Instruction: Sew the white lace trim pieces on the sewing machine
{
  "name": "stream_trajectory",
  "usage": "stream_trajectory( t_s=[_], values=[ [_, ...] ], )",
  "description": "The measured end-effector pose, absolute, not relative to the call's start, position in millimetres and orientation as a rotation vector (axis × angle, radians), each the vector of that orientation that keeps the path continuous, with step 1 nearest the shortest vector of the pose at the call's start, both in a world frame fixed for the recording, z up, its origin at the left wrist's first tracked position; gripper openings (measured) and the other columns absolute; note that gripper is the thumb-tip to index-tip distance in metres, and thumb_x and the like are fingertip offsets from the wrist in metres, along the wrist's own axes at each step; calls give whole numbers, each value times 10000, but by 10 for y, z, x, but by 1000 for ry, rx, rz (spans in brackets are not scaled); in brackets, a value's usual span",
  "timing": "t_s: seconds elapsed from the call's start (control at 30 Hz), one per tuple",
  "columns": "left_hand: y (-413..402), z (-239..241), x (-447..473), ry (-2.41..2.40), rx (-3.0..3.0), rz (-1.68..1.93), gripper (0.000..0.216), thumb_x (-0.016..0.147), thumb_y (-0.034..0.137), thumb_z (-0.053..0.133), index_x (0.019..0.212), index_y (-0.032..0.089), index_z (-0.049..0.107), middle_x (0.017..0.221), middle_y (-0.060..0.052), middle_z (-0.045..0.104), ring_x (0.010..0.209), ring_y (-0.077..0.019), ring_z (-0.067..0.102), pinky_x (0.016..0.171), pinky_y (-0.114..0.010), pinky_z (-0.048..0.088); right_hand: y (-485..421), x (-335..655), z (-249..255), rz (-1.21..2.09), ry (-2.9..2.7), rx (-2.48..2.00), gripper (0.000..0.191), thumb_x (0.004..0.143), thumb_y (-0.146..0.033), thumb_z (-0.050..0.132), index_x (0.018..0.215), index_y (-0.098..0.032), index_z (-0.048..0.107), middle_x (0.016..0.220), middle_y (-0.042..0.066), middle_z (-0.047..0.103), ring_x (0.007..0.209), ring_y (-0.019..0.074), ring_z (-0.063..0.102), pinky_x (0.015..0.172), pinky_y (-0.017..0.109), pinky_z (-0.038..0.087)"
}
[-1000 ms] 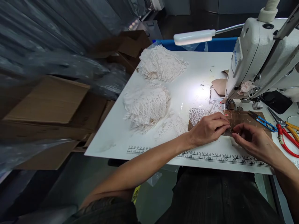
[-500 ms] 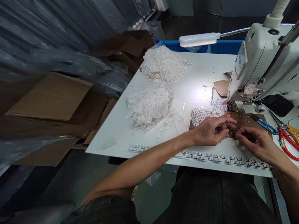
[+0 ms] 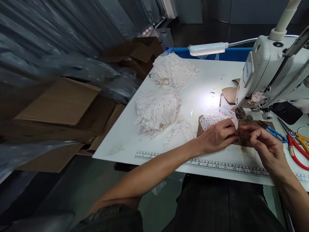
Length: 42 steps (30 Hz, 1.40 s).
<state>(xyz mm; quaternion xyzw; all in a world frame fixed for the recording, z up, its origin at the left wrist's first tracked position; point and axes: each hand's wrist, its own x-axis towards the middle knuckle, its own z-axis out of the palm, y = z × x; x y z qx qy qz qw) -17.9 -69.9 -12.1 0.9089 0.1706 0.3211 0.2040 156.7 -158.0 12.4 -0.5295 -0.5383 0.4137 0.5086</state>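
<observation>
My left hand [image 3: 217, 137] and my right hand [image 3: 264, 145] meet over a brown cardboard piece [image 3: 246, 140] lying on the white table [image 3: 207, 93]. Both pinch the edge of a white lace piece [image 3: 212, 120] that lies partly on the cardboard. The fingertips of the two hands nearly touch, just in front of the needle area of the white sewing machine [image 3: 270, 71]. What sits between the fingers is too small to make out beyond the lace edge.
Two heaps of white lace [image 3: 156, 109] [image 3: 175, 71] lie on the left half of the table. Blue thread snips [image 3: 274, 131] and red-handled scissors [image 3: 295, 146] rest at the right. A lamp [image 3: 207, 49] shines on the table. Cardboard boxes [image 3: 58, 106] stand to the left.
Both hands moved a little up and toward the machine's needle, lifting the lace edge over the cardboard. The view drifted slightly to the left.
</observation>
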Motion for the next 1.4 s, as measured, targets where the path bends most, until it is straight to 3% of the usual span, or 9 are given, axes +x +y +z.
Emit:
stream_trajectory(
  t_s=[0.13,0.23,0.37,0.5,0.6,0.7,0.93,1.13,1.4],
  values=[
    [-680,-169,-182,535,2705,838,217,987,184,453,942,124,657,831,-52,656,750,-118,631,672,-239,566,-1530,1335,81,1093,-1032,-1264,207,848,-346,555,743,-190,467,694,-2,513,657,108,497,611,228,429],
    [-610,-197,-205,561,2894,859,251,996,147,416,926,128,656,825,-63,675,745,-132,639,662,-260,563,-1733,1162,51,1516,-816,-1200,324,850,-453,520,721,-205,356,580,-55,337,506,79,319,464,201,292],
    [-558,-181,-229,590,2887,901,220,1008,227,439,985,130,635,788,-48,674,691,-119,623,620,-249,545,-2153,1146,202,1987,-1418,-1209,325,874,-471,536,740,-186,456,626,-21,458,566,87,407,501,209,302],
    [-562,-111,-225,458,2697,1072,494,901,508,596,1169,96,552,823,-38,676,677,-120,611,617,-263,565,-2090,1498,373,1617,-1987,-1415,240,934,-409,471,930,-222,621,848,20,635,723,121,565,618,219,413],
    [-534,-65,-238,581,2567,1214,272,954,339,553,1039,86,606,846,-57,645,733,-118,605,615,-244,559,-1772,1744,353,1003,-1854,-1715,352,943,-470,415,848,-189,605,646,14,580,536,111,497,503,225,381],
    [-502,-49,-260,695,2486,1272,166,960,134,471,1021,91,619,880,-60,625,771,-113,601,623,-237,556,-1536,1806,248,637,-1954,-1717,288,911,-389,460,940,-178,655,757,48,647,598,136,569,528,241,422],
    [-544,-76,-255,347,2537,900,136,894,201,600,927,84,660,926,-100,661,860,-164,628,743,-306,576,-1399,1735,98,110,-2277,-1671,313,909,-306,465,1130,-214,666,1060,93,625,812,207,635,544,276,455],
    [-559,-105,-244,521,2376,857,174,957,223,530,879,133,657,858,-54,682,806,-130,649,748,-280,567,-1268,1692,75,205,-2366,-1591,310,925,-323,441,1057,-170,676,1053,130,622,871,237,605,721,354,497],
    [-557,-108,-265,505,2384,806,201,916,306,611,893,115,670,906,-79,693,849,-154,657,746,-297,570,-1471,1834,298,768,-1795,-1655,308,880,-459,526,788,-182,625,657,39,584,548,129,503,483,254,388]
  ],
)
